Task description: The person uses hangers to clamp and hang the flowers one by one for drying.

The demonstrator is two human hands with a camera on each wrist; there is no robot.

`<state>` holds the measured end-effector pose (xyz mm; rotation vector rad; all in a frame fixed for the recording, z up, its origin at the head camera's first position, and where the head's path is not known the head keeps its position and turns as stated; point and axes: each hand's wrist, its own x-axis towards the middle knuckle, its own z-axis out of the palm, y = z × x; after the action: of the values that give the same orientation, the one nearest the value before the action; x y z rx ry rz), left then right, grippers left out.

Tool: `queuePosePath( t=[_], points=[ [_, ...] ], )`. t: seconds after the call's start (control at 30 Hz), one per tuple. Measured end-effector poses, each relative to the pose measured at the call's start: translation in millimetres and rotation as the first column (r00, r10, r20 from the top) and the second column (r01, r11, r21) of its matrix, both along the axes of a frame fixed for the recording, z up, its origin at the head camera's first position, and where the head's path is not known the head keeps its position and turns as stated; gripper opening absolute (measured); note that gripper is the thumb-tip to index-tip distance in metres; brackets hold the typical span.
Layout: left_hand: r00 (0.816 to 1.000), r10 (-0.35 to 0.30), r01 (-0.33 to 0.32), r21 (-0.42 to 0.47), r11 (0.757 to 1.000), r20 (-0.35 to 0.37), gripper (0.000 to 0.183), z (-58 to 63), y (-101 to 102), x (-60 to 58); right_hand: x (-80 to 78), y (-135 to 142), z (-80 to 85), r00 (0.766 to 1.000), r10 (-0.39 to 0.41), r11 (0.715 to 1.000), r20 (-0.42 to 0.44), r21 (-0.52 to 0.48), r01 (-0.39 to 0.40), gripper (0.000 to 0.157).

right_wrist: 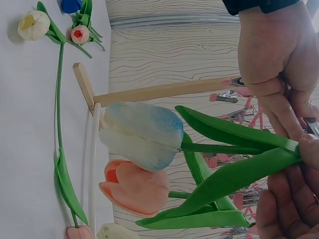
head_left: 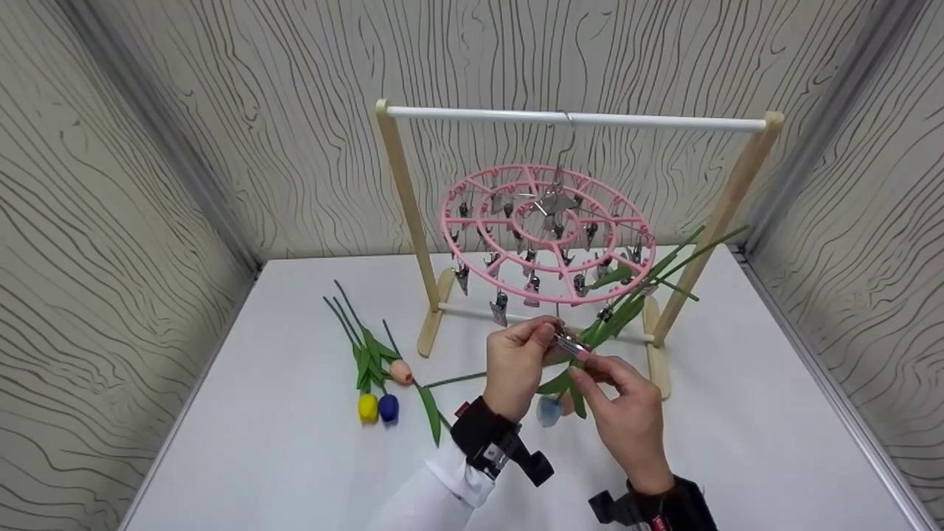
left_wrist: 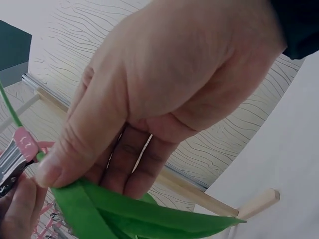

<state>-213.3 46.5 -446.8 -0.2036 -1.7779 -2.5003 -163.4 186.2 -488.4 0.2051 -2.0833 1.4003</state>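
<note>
My left hand grips a metal clip with pink tips below the round pink hanger. My right hand pinches a green tulip stem by its leaves; in the left wrist view, its thumb presses the stem right beside the clip's pink tip. The blue-and-white tulip points head down under the hands. Close to it, a peach tulip also hangs head down. Part of the clip is hidden behind the fingers.
The hanger, with many clips, hangs by a hook from the white bar of a wooden stand. Green stems stick up by its right post. Yellow, blue and peach tulips lie on the white table at left.
</note>
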Motion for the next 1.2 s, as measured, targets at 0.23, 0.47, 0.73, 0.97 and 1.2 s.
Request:
queuePosePath(
  t=[0.23, 0.47, 0.73, 0.97, 1.2],
  points=[
    [1.000, 0.011, -0.011, -0.024, 1.000, -0.007, 0.025, -0.2, -1, -0.8, 0.0, -1, 1.9, 1.000, -0.009, 1.000, 0.005, 0.012, 0.009, 0.020],
    [0.998, -0.059, 0.056, -0.070, 0.996, -0.038, 0.025, -2.5, -7, -0.9, 0.7, 1, 2.9, 0.999, -0.011, 1.000, 0.051, 0.012, 0.011, 0.019],
    [0.988, -0.153, 0.148, -0.148, 0.978, -0.019, 0.029, -5.1, -13, -6.7, -0.9, 3, -1.3, 0.996, 0.022, 1.000, 0.082, 0.015, -0.023, 0.018],
    [0.983, -0.180, 0.166, -0.218, 0.962, -0.044, 0.032, -6.2, -16, -10.6, -1.1, 9, -4.3, 0.979, 0.030, 0.999, 0.202, 0.034, -0.037, 0.025],
    [0.978, -0.198, 0.174, -0.255, 0.951, -0.071, 0.033, -8.8, -17, -17.2, 4.3, 21, -12.8, 0.956, -0.006, 0.998, 0.292, 0.055, -0.011, 0.024]
  ],
)
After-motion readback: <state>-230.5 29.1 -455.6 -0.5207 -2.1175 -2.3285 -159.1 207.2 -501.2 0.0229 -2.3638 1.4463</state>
